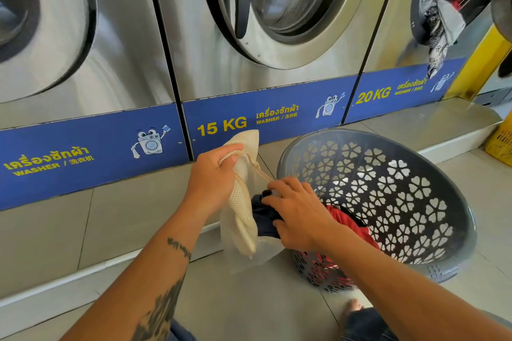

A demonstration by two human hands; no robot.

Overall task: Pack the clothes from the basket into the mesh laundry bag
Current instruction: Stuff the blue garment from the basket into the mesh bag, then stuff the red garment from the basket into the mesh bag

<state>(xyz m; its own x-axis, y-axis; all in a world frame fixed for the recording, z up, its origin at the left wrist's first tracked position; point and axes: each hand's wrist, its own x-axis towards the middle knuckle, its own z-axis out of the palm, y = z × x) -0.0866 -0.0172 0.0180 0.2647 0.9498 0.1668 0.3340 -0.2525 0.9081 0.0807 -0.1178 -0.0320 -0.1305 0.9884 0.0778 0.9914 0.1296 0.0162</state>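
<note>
Near the basket (304, 152) rim's left side: left hand (213, 177) pinching mesh laundry bag (243, 219) mouth, bag hanging long-axis down, right hand (299, 213) curled on dark garment (263, 213) just right of opening, red clothes (352, 227) behind in basket.

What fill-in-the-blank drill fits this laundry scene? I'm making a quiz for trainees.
1. The left hand grips the cream mesh ____ by its rim.
2. The right hand pushes a ____-coloured garment into it.
3. A red garment lies in the grey ____.
4. The washer behind the left hand is labelled ____ KG.

Missing words: bag; navy; basket; 15
</note>
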